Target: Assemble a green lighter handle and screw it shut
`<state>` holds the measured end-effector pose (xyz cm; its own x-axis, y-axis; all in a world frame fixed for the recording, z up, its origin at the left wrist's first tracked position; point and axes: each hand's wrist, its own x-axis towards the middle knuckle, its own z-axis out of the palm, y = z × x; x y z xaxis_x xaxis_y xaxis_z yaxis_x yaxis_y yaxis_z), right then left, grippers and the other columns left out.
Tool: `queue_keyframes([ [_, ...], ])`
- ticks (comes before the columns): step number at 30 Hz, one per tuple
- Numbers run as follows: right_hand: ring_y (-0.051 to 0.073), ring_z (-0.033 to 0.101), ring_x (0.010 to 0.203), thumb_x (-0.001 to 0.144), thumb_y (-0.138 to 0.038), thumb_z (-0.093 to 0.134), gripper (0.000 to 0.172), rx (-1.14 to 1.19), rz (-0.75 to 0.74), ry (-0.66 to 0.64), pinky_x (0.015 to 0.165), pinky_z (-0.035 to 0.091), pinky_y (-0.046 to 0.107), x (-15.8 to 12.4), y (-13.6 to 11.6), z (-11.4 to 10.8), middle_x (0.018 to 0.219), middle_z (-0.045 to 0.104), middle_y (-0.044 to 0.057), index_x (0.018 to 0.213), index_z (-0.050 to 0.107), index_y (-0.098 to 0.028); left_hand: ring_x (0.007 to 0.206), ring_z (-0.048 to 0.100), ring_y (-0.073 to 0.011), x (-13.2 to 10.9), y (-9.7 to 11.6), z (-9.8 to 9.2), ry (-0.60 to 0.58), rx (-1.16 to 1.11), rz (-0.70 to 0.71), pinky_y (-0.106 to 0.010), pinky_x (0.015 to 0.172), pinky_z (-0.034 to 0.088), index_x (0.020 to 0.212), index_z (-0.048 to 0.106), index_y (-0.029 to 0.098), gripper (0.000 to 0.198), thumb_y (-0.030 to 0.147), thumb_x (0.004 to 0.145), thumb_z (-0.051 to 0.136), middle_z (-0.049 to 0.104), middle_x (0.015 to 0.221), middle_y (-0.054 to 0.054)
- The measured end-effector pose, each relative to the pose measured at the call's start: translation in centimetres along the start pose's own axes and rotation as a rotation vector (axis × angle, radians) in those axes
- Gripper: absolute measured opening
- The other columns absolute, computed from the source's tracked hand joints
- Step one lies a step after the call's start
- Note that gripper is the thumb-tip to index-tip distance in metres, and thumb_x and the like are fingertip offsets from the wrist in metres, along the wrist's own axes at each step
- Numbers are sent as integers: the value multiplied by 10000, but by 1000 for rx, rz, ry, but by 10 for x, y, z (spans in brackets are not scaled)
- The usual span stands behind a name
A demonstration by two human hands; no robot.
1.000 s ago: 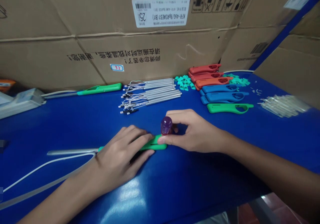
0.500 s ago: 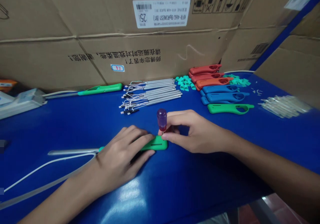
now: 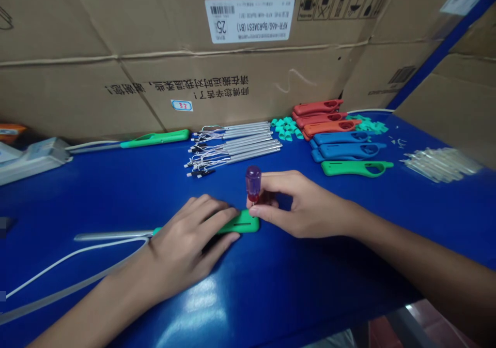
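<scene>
While the left hand (image 3: 189,244) lies flat over a green handle (image 3: 242,223), its fingers (image 3: 217,218) pressing the piece down on the blue tabletop (image 3: 116,187) rather than curling round it, the right hand (image 3: 306,208) pinches a small screwdriver (image 3: 253,182) between thumb and fingertips, held upright with its purple grip on top and its tip at the handle's near end (the tip itself is too small to make out). A metal tube (image 3: 112,235) runs out from under the left hand toward the left, and a white cable (image 3: 77,265) loops beside it. Farther back lies a row of metal tubes with wires (image 3: 236,146), just left of a cluster of teal caps (image 3: 287,128). To the right of those are stacked handles: red ones (image 3: 321,115), blue ones (image 3: 344,145) and a single green one (image 3: 356,168) nearest the hands. A heap of clear parts (image 3: 437,164) sits at the far right, well apart. Another assembled green lighter (image 3: 151,139) rests at the back left, near a grey device (image 3: 31,156). Cardboard boxes (image 3: 155,53) wall in the rear of the tabletop.
</scene>
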<state>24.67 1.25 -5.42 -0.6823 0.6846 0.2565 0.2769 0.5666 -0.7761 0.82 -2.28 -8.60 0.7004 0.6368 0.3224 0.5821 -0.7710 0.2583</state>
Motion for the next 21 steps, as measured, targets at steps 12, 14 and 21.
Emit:
queue_keyframes([
  [12,94,539,685,906,-161,599,34,56,23,-23,637,440,209,0,0,1,802,618,-2,891,621,-140,967,554,-203,0,-1,1,0,-1,-2,-380,850,452,1232,528,204,299,201,940,595,613,1104,-68],
  [14,103,548,716,911,-148,594,39,61,6,-31,663,446,217,0,0,-1,821,629,7,892,627,-139,971,558,-206,0,-1,0,-2,2,-6,-387,859,453,1226,533,202,291,204,941,594,614,1108,-69],
  [21,107,512,732,905,-111,607,100,36,-88,-4,674,426,225,1,6,4,813,582,4,816,573,-144,991,569,-221,-1,-1,0,-3,11,7,-393,860,469,1197,549,196,258,208,943,590,622,1125,-80],
])
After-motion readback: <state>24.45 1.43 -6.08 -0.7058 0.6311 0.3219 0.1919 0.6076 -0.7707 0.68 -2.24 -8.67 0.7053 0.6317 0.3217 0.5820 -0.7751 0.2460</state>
